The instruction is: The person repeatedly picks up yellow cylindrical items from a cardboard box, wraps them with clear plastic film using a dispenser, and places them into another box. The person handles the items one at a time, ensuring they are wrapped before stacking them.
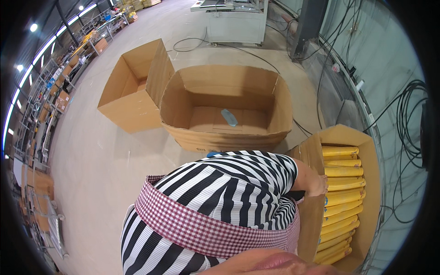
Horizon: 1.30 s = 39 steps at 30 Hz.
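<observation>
My left arm, in a black-and-white striped sleeve, reaches across to the right. At its end my left hand [316, 183] is closed over the near rim of a cardboard box [309, 158], its fingertips curling at the edge. Stacked side by side inside that box are several long yellow rolls [344, 182], right beside the fingers. A small black piece [295, 196] shows just below the wrist; I cannot make out what it is. My right hand does not show.
A large open cardboard box [227, 137] stands ahead, with a pale blue scrap [228, 117] on its bottom. Another open carton [126, 107] adjoins it at left. A white machine [236, 25], loose cables [405, 123] and loaded shelving [48, 96] lie farther out.
</observation>
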Motion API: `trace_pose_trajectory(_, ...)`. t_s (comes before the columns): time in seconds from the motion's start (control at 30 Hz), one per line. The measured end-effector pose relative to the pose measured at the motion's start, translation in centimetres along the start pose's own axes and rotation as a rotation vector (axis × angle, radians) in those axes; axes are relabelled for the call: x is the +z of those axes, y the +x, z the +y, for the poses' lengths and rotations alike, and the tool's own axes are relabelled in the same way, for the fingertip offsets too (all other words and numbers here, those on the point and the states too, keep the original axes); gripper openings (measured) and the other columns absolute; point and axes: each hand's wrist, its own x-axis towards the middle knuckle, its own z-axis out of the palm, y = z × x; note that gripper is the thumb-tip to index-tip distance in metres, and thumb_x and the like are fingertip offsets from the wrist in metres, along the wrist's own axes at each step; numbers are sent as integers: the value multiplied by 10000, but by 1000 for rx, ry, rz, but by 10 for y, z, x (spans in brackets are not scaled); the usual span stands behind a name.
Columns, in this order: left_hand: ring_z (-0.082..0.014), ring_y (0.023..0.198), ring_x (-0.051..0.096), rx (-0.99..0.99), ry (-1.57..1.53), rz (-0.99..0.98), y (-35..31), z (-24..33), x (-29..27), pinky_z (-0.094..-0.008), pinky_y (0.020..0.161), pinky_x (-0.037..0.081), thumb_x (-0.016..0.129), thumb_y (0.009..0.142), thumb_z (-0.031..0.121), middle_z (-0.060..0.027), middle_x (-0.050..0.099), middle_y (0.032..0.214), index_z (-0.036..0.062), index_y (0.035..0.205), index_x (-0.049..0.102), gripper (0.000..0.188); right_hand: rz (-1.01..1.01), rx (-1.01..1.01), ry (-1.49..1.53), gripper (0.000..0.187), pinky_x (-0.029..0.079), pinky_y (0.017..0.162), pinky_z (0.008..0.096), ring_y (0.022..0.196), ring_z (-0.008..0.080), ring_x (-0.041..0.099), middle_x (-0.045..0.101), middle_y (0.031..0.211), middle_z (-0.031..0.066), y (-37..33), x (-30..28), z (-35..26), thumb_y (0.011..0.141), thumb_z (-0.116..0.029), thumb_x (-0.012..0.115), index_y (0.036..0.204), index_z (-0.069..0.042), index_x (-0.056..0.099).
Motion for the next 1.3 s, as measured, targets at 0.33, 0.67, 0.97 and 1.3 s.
trace_pose_trajectory(0.33,-377,932,670,76,-27,33,-14,12,-47,-479,803,541,543,775,128,-226,692,934,25,879,720,230,647,57,224,218,505,800,296,900,194,642,683,1020,119,-128,-145,36,937,-84,594,1136,-3,633)
trace_pose_trajectory(0.67,-373,1148,575,145,151,-259,41,-11,-46,-457,983,460,654,870,349,-204,622,1220,64,1247,579,478,961,274,323,200,504,654,239,776,141,647,689,943,95,-192,-142,33,916,-78,599,1100,-13,643)
trace_pose_trajectory(0.97,-352,1053,623,207,-116,-373,52,-22,-42,-396,916,470,671,873,271,-208,673,1101,19,1154,647,378,1211,121,516,260,470,629,264,719,147,619,656,867,69,-236,-177,19,883,-256,648,1035,-52,591)
trace_pose_trajectory(1.3,-356,1114,607,196,-45,-304,32,-17,-44,-383,956,459,667,879,313,-224,657,1153,27,1244,611,467,1671,158,-591,756,484,847,375,924,321,613,616,1053,204,-290,-321,-44,798,-515,734,1224,60,488)
